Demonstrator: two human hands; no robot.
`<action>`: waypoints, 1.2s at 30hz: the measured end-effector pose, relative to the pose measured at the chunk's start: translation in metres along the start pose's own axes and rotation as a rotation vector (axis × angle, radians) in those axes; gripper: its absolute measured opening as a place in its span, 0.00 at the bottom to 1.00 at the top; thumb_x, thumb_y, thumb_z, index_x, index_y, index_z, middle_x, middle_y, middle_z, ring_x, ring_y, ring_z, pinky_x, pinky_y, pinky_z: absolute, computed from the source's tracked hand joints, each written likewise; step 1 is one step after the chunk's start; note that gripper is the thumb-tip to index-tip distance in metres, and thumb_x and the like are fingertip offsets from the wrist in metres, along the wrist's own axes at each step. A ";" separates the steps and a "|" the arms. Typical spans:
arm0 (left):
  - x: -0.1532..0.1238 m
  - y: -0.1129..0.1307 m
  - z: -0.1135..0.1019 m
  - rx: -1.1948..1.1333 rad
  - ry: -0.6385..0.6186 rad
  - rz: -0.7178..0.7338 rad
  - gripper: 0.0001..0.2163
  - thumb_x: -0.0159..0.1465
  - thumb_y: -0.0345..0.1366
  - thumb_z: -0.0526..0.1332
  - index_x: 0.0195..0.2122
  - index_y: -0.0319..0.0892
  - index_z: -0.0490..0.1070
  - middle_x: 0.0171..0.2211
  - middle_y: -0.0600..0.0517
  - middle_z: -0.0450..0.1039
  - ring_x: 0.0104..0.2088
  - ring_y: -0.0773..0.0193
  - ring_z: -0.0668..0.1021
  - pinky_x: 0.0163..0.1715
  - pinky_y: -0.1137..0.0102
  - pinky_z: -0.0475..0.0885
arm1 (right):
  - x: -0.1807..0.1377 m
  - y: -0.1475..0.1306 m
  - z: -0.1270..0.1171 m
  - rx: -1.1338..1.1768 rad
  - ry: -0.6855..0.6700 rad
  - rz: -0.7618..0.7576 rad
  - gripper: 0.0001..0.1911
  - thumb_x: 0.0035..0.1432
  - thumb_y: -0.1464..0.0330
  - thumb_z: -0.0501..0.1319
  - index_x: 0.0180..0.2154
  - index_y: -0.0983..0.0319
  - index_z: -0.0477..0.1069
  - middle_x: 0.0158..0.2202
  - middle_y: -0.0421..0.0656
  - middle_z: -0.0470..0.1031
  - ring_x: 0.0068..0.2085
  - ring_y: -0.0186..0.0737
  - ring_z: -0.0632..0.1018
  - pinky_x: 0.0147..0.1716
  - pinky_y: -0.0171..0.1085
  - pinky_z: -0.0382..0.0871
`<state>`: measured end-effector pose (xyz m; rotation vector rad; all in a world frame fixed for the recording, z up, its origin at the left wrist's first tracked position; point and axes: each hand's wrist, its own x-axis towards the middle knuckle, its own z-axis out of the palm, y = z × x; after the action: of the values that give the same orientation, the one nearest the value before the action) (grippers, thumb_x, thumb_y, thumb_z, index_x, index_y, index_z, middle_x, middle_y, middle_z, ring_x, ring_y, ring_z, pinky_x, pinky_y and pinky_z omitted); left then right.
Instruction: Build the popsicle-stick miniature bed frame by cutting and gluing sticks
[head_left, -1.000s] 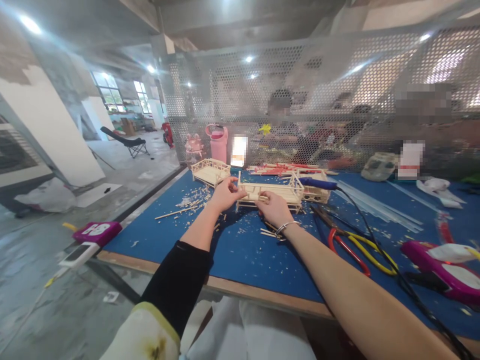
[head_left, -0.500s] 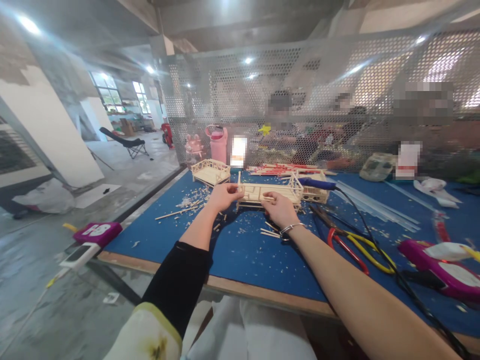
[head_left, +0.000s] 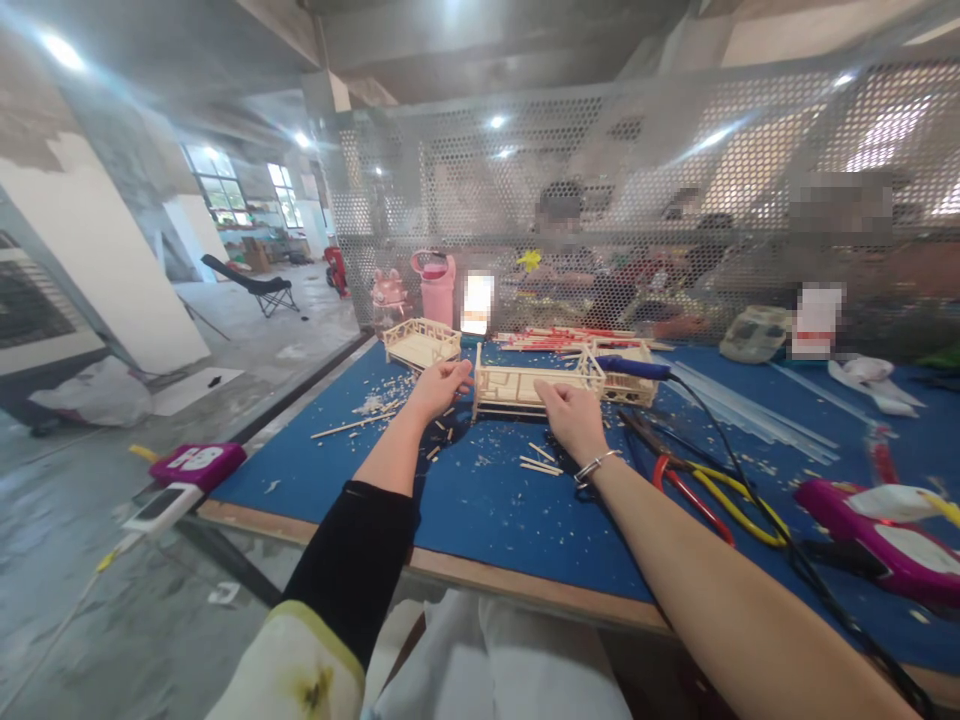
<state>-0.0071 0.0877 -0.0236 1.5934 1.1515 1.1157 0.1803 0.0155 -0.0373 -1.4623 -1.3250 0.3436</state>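
The wooden stick model (head_left: 517, 392) stands in front of me on the blue tabletop (head_left: 480, 520), upright, its long side facing me and a taller post rising at its left end. My left hand (head_left: 442, 388) is just beside that post, thumb and fingers drawn close with only a narrow space at the tips; I cannot tell whether a small piece sits between them. My right hand (head_left: 574, 412) is at the front edge of the model, right of its middle, with the thumb over the edge and the fingers curled in; I cannot tell how firmly they grip, since they are mostly hidden. A bracelet (head_left: 596, 468) circles my right wrist, and a black sleeve (head_left: 349, 560) covers part of my left forearm.

A second stick model (head_left: 422, 345) stands behind my left hand, and a third model (head_left: 634, 378) is at the right end of mine, partly behind a blue-handled tool (head_left: 637, 369) with a black cable. Red-and-pale sticks (head_left: 570, 340) lie in a heap farther back. A few short sticks (head_left: 540, 466) lie near my right wrist, among scattered chips. To the right are clear strips (head_left: 750, 410) and pliers (head_left: 739, 505) with one red and one yellow handle.
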 end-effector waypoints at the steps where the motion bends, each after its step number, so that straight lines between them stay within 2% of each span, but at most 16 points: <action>1: 0.000 0.000 0.001 0.012 0.004 0.011 0.16 0.57 0.48 0.58 0.31 0.38 0.72 0.30 0.48 0.74 0.25 0.70 0.73 0.25 0.75 0.66 | 0.000 0.000 -0.001 0.006 -0.006 -0.010 0.23 0.49 0.56 0.52 0.11 0.59 0.49 0.12 0.34 0.46 0.18 0.30 0.54 0.20 0.34 0.47; 4: 0.000 -0.001 0.002 0.032 -0.002 0.038 0.17 0.58 0.49 0.55 0.31 0.38 0.71 0.29 0.49 0.73 0.25 0.70 0.73 0.25 0.75 0.67 | -0.001 -0.001 0.000 0.073 -0.048 -0.047 0.21 0.49 0.57 0.50 0.12 0.59 0.50 0.13 0.35 0.48 0.19 0.30 0.55 0.21 0.34 0.48; 10: 0.001 -0.001 0.003 0.047 0.019 0.019 0.18 0.60 0.49 0.53 0.32 0.38 0.71 0.27 0.49 0.73 0.24 0.70 0.72 0.25 0.75 0.66 | -0.001 0.003 0.003 0.148 -0.132 -0.037 0.12 0.45 0.65 0.48 0.15 0.60 0.62 0.13 0.37 0.58 0.21 0.35 0.63 0.23 0.34 0.55; 16: 0.004 -0.006 0.003 0.122 0.029 0.063 0.20 0.59 0.51 0.52 0.32 0.37 0.72 0.26 0.49 0.74 0.24 0.68 0.73 0.26 0.74 0.67 | 0.002 0.009 0.006 0.133 -0.122 0.008 0.09 0.40 0.67 0.48 0.21 0.60 0.66 0.13 0.35 0.59 0.19 0.34 0.62 0.21 0.34 0.54; 21: 0.003 -0.004 0.005 0.138 0.072 0.068 0.19 0.60 0.48 0.51 0.32 0.37 0.72 0.26 0.48 0.74 0.22 0.68 0.73 0.25 0.74 0.67 | -0.001 0.004 0.008 0.085 -0.100 0.006 0.07 0.41 0.65 0.53 0.23 0.60 0.66 0.12 0.33 0.57 0.17 0.32 0.59 0.19 0.33 0.52; 23: 0.001 -0.002 0.004 0.166 0.120 0.063 0.18 0.61 0.46 0.50 0.33 0.37 0.72 0.27 0.48 0.74 0.22 0.68 0.73 0.25 0.73 0.67 | -0.002 0.002 0.007 0.067 -0.083 -0.013 0.09 0.43 0.62 0.54 0.18 0.60 0.63 0.13 0.34 0.57 0.18 0.32 0.60 0.21 0.34 0.52; 25: 0.000 -0.001 0.002 0.213 0.169 0.077 0.15 0.61 0.42 0.52 0.35 0.37 0.72 0.26 0.49 0.74 0.22 0.68 0.72 0.26 0.73 0.67 | -0.002 0.002 0.006 0.064 -0.070 -0.032 0.17 0.47 0.58 0.53 0.14 0.59 0.57 0.12 0.35 0.55 0.19 0.32 0.60 0.22 0.34 0.53; 27: 0.000 -0.001 0.000 0.257 0.199 0.103 0.10 0.57 0.37 0.56 0.35 0.37 0.73 0.25 0.50 0.73 0.24 0.67 0.73 0.30 0.72 0.68 | -0.002 0.002 0.005 0.073 -0.058 -0.040 0.24 0.52 0.53 0.48 0.11 0.58 0.51 0.11 0.36 0.52 0.18 0.32 0.59 0.23 0.35 0.53; 29: 0.000 -0.002 0.000 0.276 0.203 0.128 0.09 0.53 0.33 0.60 0.35 0.38 0.73 0.25 0.51 0.73 0.26 0.66 0.73 0.33 0.71 0.68 | -0.002 0.003 0.004 0.082 -0.036 -0.056 0.26 0.54 0.52 0.44 0.11 0.58 0.51 0.11 0.37 0.53 0.19 0.33 0.60 0.23 0.35 0.54; 32: 0.000 -0.002 0.002 0.280 0.183 0.155 0.11 0.54 0.34 0.58 0.38 0.38 0.74 0.26 0.51 0.74 0.28 0.65 0.73 0.34 0.70 0.68 | -0.001 0.002 0.003 0.064 0.000 -0.093 0.24 0.55 0.55 0.42 0.14 0.58 0.55 0.14 0.38 0.58 0.21 0.35 0.63 0.25 0.36 0.56; 36: -0.002 0.001 0.006 0.362 0.166 0.172 0.14 0.58 0.38 0.55 0.41 0.37 0.73 0.29 0.49 0.75 0.30 0.63 0.75 0.36 0.70 0.69 | -0.001 0.002 0.005 0.045 -0.066 -0.081 0.13 0.49 0.61 0.48 0.21 0.60 0.64 0.18 0.39 0.65 0.23 0.36 0.66 0.25 0.35 0.58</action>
<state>-0.0017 0.0847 -0.0244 1.9344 1.4085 1.2191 0.1774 0.0175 -0.0410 -1.3654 -1.4169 0.3692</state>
